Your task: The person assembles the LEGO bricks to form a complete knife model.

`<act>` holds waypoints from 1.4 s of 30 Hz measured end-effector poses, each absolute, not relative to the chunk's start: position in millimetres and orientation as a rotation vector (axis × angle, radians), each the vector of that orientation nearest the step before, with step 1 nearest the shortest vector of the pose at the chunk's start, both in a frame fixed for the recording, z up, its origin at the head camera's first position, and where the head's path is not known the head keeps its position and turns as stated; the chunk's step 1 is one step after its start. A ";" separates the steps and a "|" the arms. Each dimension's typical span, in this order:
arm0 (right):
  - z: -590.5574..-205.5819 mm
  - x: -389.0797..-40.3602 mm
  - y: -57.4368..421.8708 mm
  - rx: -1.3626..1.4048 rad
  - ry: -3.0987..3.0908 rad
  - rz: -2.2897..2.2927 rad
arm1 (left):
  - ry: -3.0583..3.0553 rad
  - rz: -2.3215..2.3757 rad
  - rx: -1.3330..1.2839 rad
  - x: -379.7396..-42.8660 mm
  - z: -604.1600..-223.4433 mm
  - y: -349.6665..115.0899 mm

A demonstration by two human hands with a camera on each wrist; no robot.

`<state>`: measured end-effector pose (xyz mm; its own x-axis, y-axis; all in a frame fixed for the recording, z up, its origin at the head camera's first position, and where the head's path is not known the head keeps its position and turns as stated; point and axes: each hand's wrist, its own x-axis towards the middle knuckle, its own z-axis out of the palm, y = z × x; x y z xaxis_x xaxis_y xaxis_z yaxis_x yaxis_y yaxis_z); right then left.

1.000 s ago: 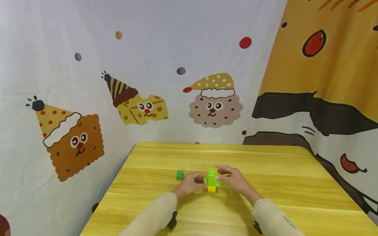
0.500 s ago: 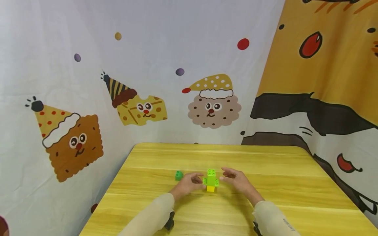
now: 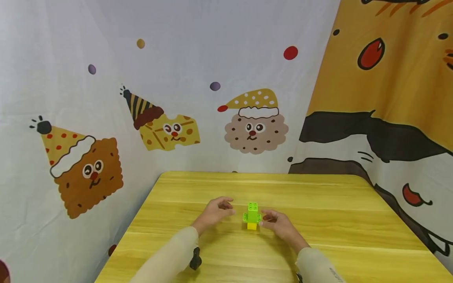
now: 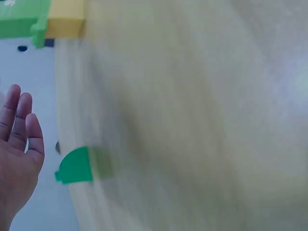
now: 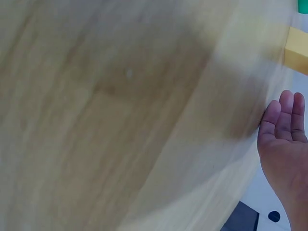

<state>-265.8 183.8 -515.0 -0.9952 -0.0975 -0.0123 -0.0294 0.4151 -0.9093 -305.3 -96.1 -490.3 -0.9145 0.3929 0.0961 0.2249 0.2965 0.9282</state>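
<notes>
A small stacked figure of toy building bricks stands upright on the table, lime green [image 3: 253,214] above and with studded pieces jutting out at both sides. Its base is a yellow brick [image 3: 251,226], also seen in the right wrist view as a yellow block [image 5: 296,53]. My left hand [image 3: 214,212] is held to the left of the figure, fingers loosely bent around nothing. A loose green brick with a rounded side [image 4: 78,166] shows in the left wrist view; in the head view that hand hides it. My right hand [image 3: 279,225] has its fingertips right by the figure's right side, holding nothing.
The wood-grain table [image 3: 318,204] reaches back to a white cloth backdrop [image 3: 198,47] printed with cartoon food. Cartoon-printed orange cloth [image 3: 417,86] hangs at the right.
My left hand has moved left and farther back, away from the figure and over the loose green brick. My right hand drew off the figure, then came back slightly lower beside it.
</notes>
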 end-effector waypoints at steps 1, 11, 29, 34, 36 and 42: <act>-515.4 -265.4 183.1 -0.105 2.582 -1.667 | 2.405 1.700 0.582 -306.2 -487.7 -99.3; -520.2 -265.8 180.7 -0.096 2.570 -1.688 | 2.452 1.842 0.414 -319.5 -479.1 -136.6; -529.7 -266.8 180.1 -0.113 2.586 -1.702 | 2.530 1.624 0.283 -325.9 -509.6 -168.8; -530.9 -267.7 180.2 -0.109 2.584 -1.712 | 2.535 1.589 0.276 -328.9 -515.4 -168.7; -530.6 -267.6 180.8 -0.104 2.580 -1.715 | 2.533 1.580 0.284 -330.9 -516.6 -167.8; -528.8 -266.3 181.5 -0.095 2.567 -1.736 | 2.547 1.525 0.325 -335.5 -520.9 -165.4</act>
<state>-266.3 181.5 -528.8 -0.9973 -0.0736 -0.0001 -0.0273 0.3716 -0.9280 -335.5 -165.4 -520.9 -0.9645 0.2632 -0.0214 0.1055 0.4584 0.8825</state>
